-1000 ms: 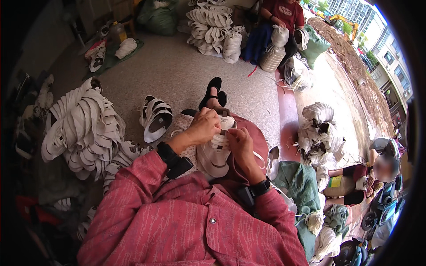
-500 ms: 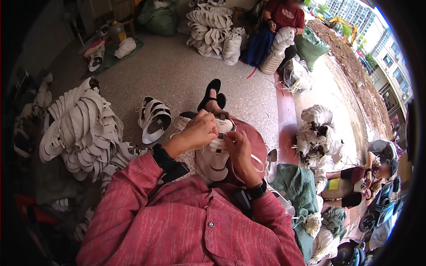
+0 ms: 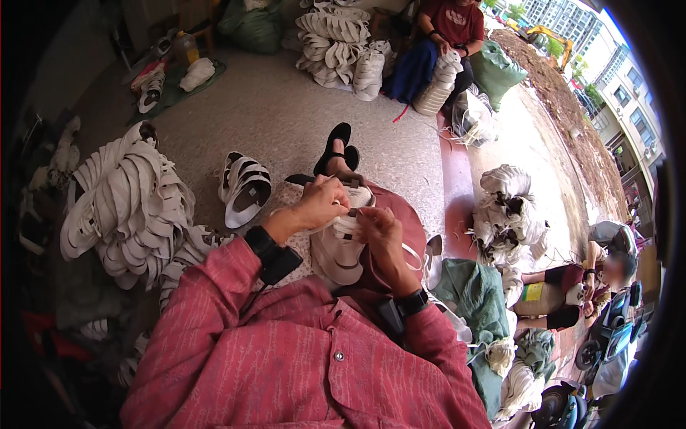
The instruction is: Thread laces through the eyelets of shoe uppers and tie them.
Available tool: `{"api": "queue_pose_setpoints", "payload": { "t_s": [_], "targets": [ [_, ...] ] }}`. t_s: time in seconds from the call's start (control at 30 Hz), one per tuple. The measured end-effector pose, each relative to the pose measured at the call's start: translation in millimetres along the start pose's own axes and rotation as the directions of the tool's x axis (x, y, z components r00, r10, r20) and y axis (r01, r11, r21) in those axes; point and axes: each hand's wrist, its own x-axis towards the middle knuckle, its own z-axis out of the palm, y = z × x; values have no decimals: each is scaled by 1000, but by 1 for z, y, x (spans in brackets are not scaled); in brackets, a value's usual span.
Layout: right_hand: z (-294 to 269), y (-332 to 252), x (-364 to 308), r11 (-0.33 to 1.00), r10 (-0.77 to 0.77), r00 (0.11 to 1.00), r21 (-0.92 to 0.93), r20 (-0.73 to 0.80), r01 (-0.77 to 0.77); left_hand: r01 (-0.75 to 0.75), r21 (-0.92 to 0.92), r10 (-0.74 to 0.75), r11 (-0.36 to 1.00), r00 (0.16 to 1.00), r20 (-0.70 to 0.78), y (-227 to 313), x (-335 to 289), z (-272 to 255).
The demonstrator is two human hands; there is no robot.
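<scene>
A white sandal upper with straps (image 3: 336, 247) rests on my lap, sole side toward me. My left hand (image 3: 318, 206) pinches a strap at its top edge. My right hand (image 3: 379, 232) grips the sandal's right side, fingers curled around it. Both wrists wear black bands, and my sleeves are red. My foot in a black sandal (image 3: 337, 146) stretches out beyond the hands.
A large heap of white sandal uppers (image 3: 125, 207) lies at my left, with a stacked pair (image 3: 245, 187) nearer. More heaps (image 3: 336, 39) sit by a seated person in red (image 3: 446, 28) at the back. Another pile (image 3: 507, 214) and green sacks (image 3: 475, 300) are on my right.
My hands have kept working the same sandal on my lap, with small finger shifts; the left hand's pinch has moved slightly along the strap.
</scene>
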Motion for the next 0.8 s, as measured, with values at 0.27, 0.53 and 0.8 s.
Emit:
{"api": "queue_pose_setpoints", "payload": {
  "t_s": [0.27, 0.53, 0.8],
  "targets": [
    [1, 0, 2, 965, -104, 995, -242, 2, 102, -51, 193, 96, 980, 967, -234, 14, -5, 14],
    [-7, 5, 6, 771, -442, 896, -489, 51, 408, -28, -31, 31, 999, 995, 98, 0, 16, -17],
    [-204, 7, 22, 685, 182, 971, 728, -156, -12, 131, -331, -57, 935, 973, 223, 9, 31, -28]
  ]
}}
